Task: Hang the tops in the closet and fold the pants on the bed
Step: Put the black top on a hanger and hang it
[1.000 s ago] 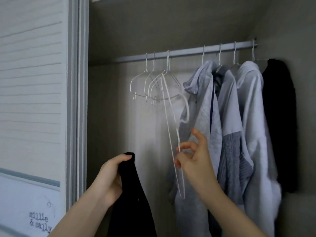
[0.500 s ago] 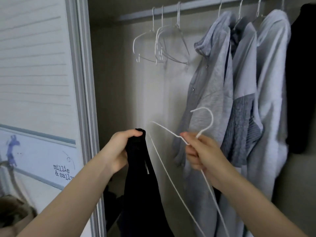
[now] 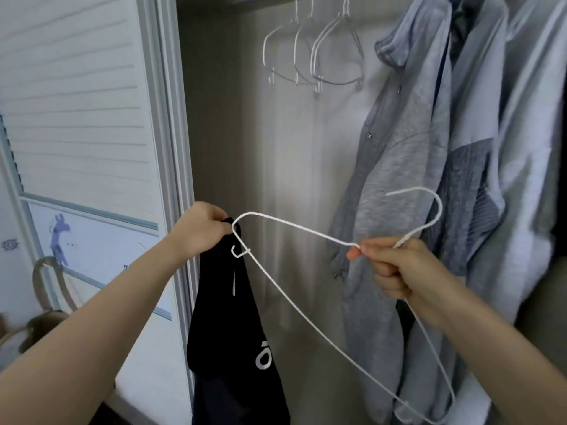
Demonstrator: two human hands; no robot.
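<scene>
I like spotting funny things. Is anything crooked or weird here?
Nothing is broken or spilled. The right hand holds a white hanger tilted sideways, its end by the black top gripped in the left hand. That is just dressing the hanger.

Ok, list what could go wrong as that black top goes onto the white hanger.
1. The left hand pinches only the top edge of the black top, so the fabric could slip free as the wire pushes in.
2. The white wire hanger, gripped near its neck by the right hand, ends in a small hooked tip beside the fabric, which might snag it.
3. Its long end swings close to the grey hoodie and could catch it.
</scene>
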